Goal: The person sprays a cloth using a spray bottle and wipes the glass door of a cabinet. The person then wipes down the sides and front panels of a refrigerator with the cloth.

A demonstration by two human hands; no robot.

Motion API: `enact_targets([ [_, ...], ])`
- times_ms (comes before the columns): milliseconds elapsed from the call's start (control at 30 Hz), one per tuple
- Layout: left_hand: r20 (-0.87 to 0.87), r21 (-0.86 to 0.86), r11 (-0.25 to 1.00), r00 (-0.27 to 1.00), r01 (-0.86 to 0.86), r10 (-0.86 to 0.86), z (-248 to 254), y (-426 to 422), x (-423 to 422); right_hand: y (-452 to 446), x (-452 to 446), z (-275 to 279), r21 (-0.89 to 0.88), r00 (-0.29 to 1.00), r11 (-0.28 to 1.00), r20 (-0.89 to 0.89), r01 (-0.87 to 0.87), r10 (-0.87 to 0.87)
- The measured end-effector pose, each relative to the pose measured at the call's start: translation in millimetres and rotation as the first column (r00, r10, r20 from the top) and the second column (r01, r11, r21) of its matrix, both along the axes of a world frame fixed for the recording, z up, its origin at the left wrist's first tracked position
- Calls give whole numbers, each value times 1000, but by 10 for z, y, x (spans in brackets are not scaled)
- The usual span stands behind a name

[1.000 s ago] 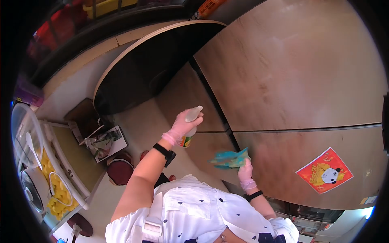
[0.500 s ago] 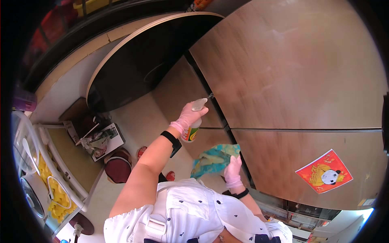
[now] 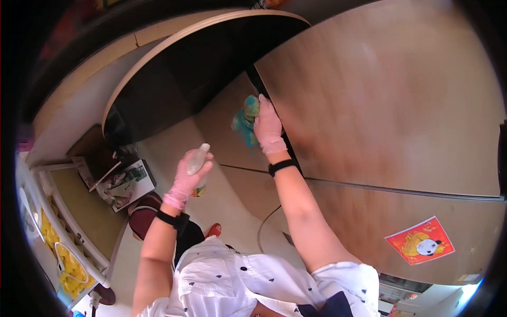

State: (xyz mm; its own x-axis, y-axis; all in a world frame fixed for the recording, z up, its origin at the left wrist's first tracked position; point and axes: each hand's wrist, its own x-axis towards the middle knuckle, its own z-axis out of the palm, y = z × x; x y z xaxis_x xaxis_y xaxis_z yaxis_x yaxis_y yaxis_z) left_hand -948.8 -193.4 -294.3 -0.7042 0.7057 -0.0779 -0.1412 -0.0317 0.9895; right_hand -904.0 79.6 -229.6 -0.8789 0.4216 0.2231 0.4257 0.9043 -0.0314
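My left hand (image 3: 189, 174), in a pink glove, is wrapped round a spray bottle (image 3: 198, 158) with a whitish top and a colored label, held over the floor. My gloved right hand (image 3: 268, 127) grips a teal and yellow patterned cloth (image 3: 247, 119). It reaches up to the dark gap (image 3: 288, 150) along the edge of the large brownish refrigerator doors (image 3: 380, 100). The bunched cloth lies against or close to that edge; I cannot tell how firmly it touches.
A red panda picture (image 3: 421, 241) is stuck on the lower door. Beside the refrigerator leans a round black tabletop (image 3: 174, 79) with a pale rim. At left stand a box with papers (image 3: 132, 182), a dark red stool (image 3: 143, 219) and a rack holding yellow things (image 3: 74, 272).
My right hand has carried the cloth up and forward to the refrigerator edge. My left hand has drawn back, down and left, with the spray bottle.
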Motion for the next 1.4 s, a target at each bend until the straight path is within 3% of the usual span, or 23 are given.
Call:
enact_targets([
  [67,89,0,1000,996,-23,23,-98,-208,84,-73,475,74,-66,986,992,130,112,-103],
  [133,159,3,999,986,-50,49,-152,-404,129,-113,1133,-57,89,954,970,182,226,-239],
  [200,256,11,998,965,-69,63,-135,-559,192,-374,1489,98,-5,873,906,269,424,-407],
  [333,75,-79,997,997,16,-10,-99,-813,270,-371,891,-33,-30,933,934,83,355,-351],
  [367,74,-44,997,995,-66,69,-17,-810,298,-332,503,-65,-39,959,959,1,282,-282],
  [433,79,-43,995,993,-85,88,-95,-845,346,-166,-178,-66,-123,948,941,14,316,-317],
  [467,86,-48,996,993,-76,80,-109,-885,405,-157,-348,-5,-250,898,863,97,440,-430],
  [500,354,-43,997,932,-62,73,70,-895,397,-127,-201,-36,-191,965,945,40,264,-261],
  [533,386,-33,998,921,-44,53,54,-912,426,-67,50,-45,-120,997,989,1,80,-81],
  [600,72,-75,995,995,-60,65,5,-895,463,-74,667,22,-103,979,984,158,146,-129],
  [667,96,-43,994,990,-97,101,59,-890,510,-241,1317,42,-41,922,954,273,298,-276],
  [733,120,-17,987,980,-157,158,115,-892,504,-311,1275,83,-48,912,942,269,332,-308],
  [800,-30,-74,989,991,-132,130,183,-974,498,-376,1200,47,-63,894,923,282,381,-349],
  [867,16,-80,983,986,-166,168,248,-1019,505,-177,642,-13,-101,996,992,45,81,-77],
  [933,79,-103,980,980,-173,181,226,-1072,563,-74,-15,33,14,960,968,-121,-251,251],
  [1000,-176,-152,974,974,-167,140,154,-1110,579,6,-543,21,-19,924,931,-132,-363,358],
  [1033,-117,-140,976,982,-167,151,153,-1113,607,-25,-515,11,-24,925,932,-133,-362,356],
  [1100,-90,-132,977,983,-170,159,222,-1156,647,-117,-363,53,118,953,949,115,-294,281],
  [1167,-81,-108,971,975,-215,207,268,-1166,608,-89,212,-166,224,963,940,139,-259,232],
  [1233,95,-63,950,946,-306,311,287,-1241,662,-133,812,-313,364,959,890,165,-275,229],
  [1333,72,-70,932,930,-356,361,316,-1373,671,-104,746,-257,300,964,916,111,-266,243],
  [1367,68,-69,923,921,-379,383,292,-1404,649,-309,361,131,185,977,974,191,-129,93],
  [1400,-35,-86,926,930,-367,365,250,-1443,641,-90,24,96,124,948,941,77,-316,308],
])
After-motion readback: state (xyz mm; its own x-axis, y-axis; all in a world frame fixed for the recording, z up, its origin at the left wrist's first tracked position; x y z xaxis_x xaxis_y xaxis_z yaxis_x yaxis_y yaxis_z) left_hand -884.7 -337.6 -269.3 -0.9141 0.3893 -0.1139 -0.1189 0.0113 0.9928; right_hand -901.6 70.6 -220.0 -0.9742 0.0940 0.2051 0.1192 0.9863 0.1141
